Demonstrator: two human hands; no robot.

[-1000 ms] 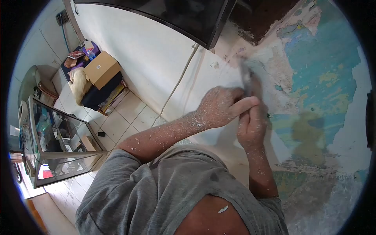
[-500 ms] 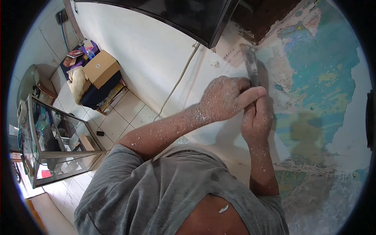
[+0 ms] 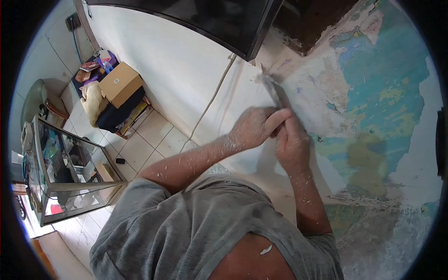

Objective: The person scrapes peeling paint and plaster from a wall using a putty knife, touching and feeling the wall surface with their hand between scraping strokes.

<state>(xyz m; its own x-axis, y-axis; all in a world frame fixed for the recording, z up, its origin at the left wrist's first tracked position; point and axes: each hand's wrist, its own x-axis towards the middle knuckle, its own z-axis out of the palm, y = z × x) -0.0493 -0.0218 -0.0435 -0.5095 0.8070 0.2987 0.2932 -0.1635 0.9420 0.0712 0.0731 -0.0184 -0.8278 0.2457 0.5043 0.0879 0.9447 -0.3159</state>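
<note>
While 2 hands (image 3: 254, 128) grip a scraper (image 3: 271, 89), a glass cabinet (image 3: 88, 185) holds clutter (image 3: 106, 171).

Seemingly a home: tiled floor (image 3: 139, 148), glass-sided cabinet (image 3: 88, 185), cluttered table (image 3: 127, 106), patchily painted wall (image 3: 389, 93).

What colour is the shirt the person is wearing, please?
The shirt is grey, showing best in the head view.
</note>
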